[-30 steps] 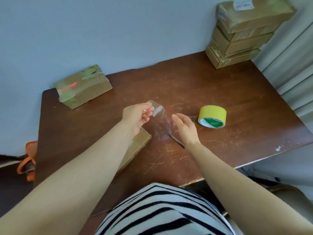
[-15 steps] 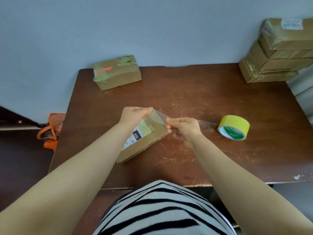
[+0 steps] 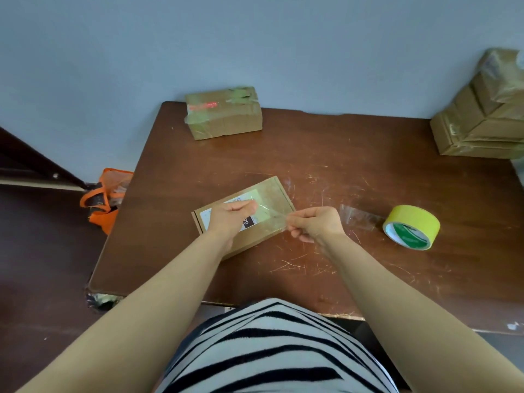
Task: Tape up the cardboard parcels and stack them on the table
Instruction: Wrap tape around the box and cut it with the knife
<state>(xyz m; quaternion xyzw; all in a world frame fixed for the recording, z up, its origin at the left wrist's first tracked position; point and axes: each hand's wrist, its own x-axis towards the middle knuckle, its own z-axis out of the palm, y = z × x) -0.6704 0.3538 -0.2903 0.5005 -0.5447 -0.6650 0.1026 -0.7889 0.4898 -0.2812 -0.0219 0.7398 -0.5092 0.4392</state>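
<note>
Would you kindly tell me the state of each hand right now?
Left hand: closed, pinching one end of the clear tape strip over the flat cardboard parcel.
Right hand: closed, pinching the strip's other end.

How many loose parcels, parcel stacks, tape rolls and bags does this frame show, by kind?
Loose parcels: 2 (near parcel, far parcel)
Parcel stacks: 1 (stack, cut off by the frame edge)
Tape rolls: 1 (yellow tape roll)
Bags: 1 (orange bag, on the floor beside the table)
Total: 5
</note>
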